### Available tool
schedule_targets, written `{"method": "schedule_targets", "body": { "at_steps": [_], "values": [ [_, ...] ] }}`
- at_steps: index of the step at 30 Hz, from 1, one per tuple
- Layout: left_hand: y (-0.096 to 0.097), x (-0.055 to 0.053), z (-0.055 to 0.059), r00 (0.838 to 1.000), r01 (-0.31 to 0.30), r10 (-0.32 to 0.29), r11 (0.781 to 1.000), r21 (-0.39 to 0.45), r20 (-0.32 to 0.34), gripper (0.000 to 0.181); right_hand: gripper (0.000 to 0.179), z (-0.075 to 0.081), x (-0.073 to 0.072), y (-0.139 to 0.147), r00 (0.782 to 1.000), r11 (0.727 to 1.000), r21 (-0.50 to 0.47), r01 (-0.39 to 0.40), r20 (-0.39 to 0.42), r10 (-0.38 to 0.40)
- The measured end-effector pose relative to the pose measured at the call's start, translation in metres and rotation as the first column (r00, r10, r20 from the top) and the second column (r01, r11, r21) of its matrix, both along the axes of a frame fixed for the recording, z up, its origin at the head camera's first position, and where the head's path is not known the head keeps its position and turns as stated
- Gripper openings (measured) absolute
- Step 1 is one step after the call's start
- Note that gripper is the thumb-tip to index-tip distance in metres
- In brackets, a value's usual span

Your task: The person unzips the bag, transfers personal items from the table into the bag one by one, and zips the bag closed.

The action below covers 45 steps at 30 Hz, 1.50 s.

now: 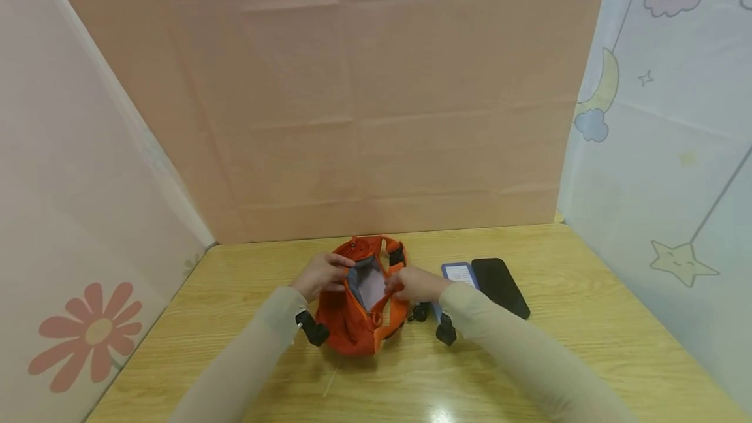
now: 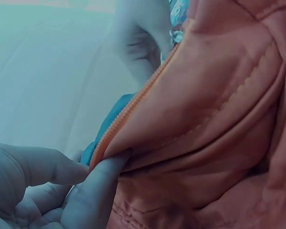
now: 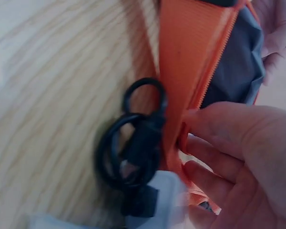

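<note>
An orange-red zippered waist bag [image 1: 346,328] lies on the table with its mouth spread wide, showing a grey lining [image 1: 370,282]. My left hand [image 1: 322,274] is at the near-left rim; in the left wrist view its thumb and finger pinch the fabric beside the orange zipper [image 2: 117,125]. On the opposite side my right hand [image 1: 416,284] pinches the other rim between thumb and fingers, next to the orange strap [image 3: 188,52]. A black buckle [image 1: 397,254] sits on the strap at the bag's far end.
Right of the bag lie a coiled black cable [image 3: 128,152], a blue-edged card with a white label [image 1: 460,273] and a black, phone-like flat slab [image 1: 499,286]. My right forearm passes over part of these. Cloth-covered walls [image 1: 382,116] enclose the wooden table [image 1: 587,318] at back and sides.
</note>
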<state>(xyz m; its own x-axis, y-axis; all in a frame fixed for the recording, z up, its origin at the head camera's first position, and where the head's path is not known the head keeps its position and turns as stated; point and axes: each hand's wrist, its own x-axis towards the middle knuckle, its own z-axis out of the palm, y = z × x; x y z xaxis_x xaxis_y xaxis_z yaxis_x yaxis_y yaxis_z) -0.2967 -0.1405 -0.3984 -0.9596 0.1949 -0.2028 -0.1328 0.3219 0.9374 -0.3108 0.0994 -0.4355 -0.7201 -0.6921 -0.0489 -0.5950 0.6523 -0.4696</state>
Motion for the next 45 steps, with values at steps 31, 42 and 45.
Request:
{"method": "schedule_targets", "body": {
  "at_steps": [31, 42, 45],
  "values": [
    [0.014, -0.004, -0.008, 0.999, 0.050, -0.051, 0.993, -0.105, -0.013, 0.026, 0.028, 0.005, 0.012, 0.003, 0.985, 0.991, 0.025, -0.134, 0.115, 0.130],
    [0.006, -0.008, -0.015, 0.999, 0.049, -0.049, 0.998, -0.035, -0.008, 0.041, 0.028, 0.003, 0.011, 0.002, 0.987, 0.995, 0.047, -0.089, 0.142, 0.081],
    [0.003, -0.007, -0.017, 0.999, 0.051, -0.052, 0.998, 0.024, 0.010, 0.041, 0.030, 0.002, 0.011, 0.002, 0.986, 0.996, 0.050, -0.077, 0.153, 0.068]
  ]
}}
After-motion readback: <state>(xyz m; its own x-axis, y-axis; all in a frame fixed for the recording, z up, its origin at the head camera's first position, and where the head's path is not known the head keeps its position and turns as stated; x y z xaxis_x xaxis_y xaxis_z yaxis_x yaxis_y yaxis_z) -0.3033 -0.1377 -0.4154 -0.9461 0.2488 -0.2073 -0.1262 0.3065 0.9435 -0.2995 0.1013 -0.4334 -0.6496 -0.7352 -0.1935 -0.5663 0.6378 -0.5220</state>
